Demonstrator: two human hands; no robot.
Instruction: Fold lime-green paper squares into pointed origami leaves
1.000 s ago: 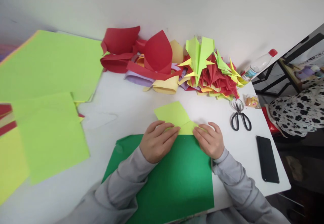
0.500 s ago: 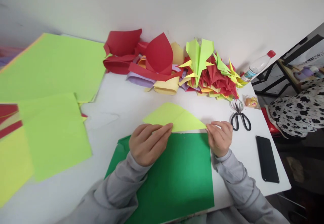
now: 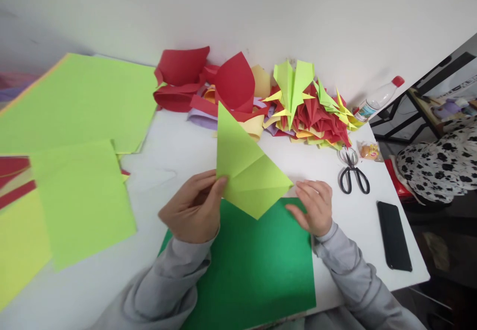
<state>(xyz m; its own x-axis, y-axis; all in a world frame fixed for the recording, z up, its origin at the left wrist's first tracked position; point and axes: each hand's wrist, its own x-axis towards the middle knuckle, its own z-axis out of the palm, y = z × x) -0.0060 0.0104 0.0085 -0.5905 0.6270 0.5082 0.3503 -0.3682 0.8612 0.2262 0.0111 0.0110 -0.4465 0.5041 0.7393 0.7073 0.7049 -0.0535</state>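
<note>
The left hand's [image 3: 194,209] grip is clamped on the folded lime paper [image 3: 249,171], thumb and fingers pinching its left edge at the middle of the frame. The right hand [image 3: 313,207] is apart from it, fingers loosely spread and holding nothing, resting just beside the paper's right tip at the upper right corner of the dark green sheet [image 3: 261,265]; whether a fingertip brushes the tip I cannot tell.

Half a second ago the paper lay flat on the tabletop [image 3: 175,153] as a low triangle, with the 2 hands at its 2 ends. Now it is lifted and tilted up, 1 long point rising toward the heap of folded paper shapes [image 3: 315,114] and the red offcuts [image 3: 182,79] along the wall, a lower point hanging over the green sheet. By my reading, the pressing-flat stage is over and the piece is being turned in 1 hand.

Loose lime sheets [image 3: 80,104] fill the left of the frame. Right of centre lie scissors [image 3: 352,175], a phone [image 3: 394,242] and, at the upper right, a bottle [image 3: 376,100].
</note>
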